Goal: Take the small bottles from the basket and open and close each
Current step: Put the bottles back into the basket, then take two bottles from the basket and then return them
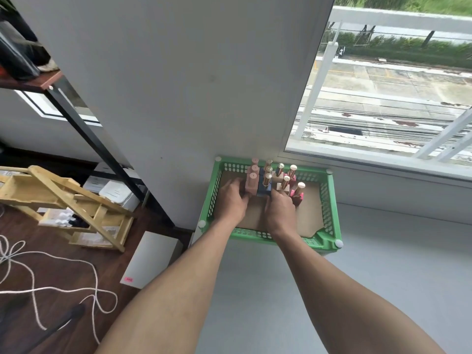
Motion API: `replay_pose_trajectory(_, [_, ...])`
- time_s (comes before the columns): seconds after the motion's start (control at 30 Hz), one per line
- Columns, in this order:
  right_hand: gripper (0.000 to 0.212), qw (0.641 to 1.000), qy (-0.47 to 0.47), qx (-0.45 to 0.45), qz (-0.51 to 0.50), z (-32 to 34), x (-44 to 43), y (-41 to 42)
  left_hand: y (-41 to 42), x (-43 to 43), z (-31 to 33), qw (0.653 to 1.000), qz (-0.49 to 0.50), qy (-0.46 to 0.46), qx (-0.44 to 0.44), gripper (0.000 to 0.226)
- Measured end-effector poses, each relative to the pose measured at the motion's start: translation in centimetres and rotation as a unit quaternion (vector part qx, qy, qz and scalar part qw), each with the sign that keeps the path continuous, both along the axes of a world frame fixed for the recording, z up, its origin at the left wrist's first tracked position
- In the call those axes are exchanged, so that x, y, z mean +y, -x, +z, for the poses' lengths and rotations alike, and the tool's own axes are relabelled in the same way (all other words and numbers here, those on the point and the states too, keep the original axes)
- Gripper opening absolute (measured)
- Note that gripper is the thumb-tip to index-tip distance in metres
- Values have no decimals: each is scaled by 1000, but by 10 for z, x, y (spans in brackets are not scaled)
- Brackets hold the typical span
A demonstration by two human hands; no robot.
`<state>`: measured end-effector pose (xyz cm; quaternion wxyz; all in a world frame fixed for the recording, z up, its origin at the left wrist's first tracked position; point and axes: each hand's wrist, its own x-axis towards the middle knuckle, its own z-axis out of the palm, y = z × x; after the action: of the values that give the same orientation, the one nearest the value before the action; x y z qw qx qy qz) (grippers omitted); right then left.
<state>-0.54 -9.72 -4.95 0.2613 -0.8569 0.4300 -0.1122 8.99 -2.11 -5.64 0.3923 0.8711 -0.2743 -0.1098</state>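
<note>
Both hands inside the green basket [332, 208], at the bottle cluster.
Wooden rack [63, 190] at the basket's 9 o'clock, white cord [51, 289] at 8 o'clock, on the dark floor. Small bottles [280, 171] stand upright, packed in the basket's 12 o'clock half on a cardboard liner [311, 205]. Left hand [231, 200]: fingers and thumb curled round the near pink bottle [251, 186] at the cluster's 9 o'clock. Right hand [279, 210]: fingertips at the blue bottle [263, 190]'s base; grasp cannot be told. Window [383, 98] at 2 o'clock.
</note>
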Motion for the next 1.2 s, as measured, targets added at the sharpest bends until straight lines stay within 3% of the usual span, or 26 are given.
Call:
replay_pose_trajectory(0.33, [26,999,-33,14,25,15,8,22,18,13,14,997,28,-53,38,46])
replay_pose_trajectory(0.4, [25,999,-42,18,26,22,11,33,27,19,19,997,37,-66,33,41])
replay_pose_trajectory(0.53, [28,998,-46,-8,32,39,12,60,51,26,35,997,46,-59,-12,7])
replay_pose_trajectory(0.77, [28,999,-8,-37,-9,66,5,134,117,14,64,995,-56,-49,-73,12])
replay_pose_trajectory(1.0, [27,997,14,-9,-70,72,-3,239,215,-1,66,981,-174,-70,-47,9])
replay_pose_trajectory(1.2, [26,995,-28,12,-97,56,5,332,294,1,51,964,-248,-93,-24,9])
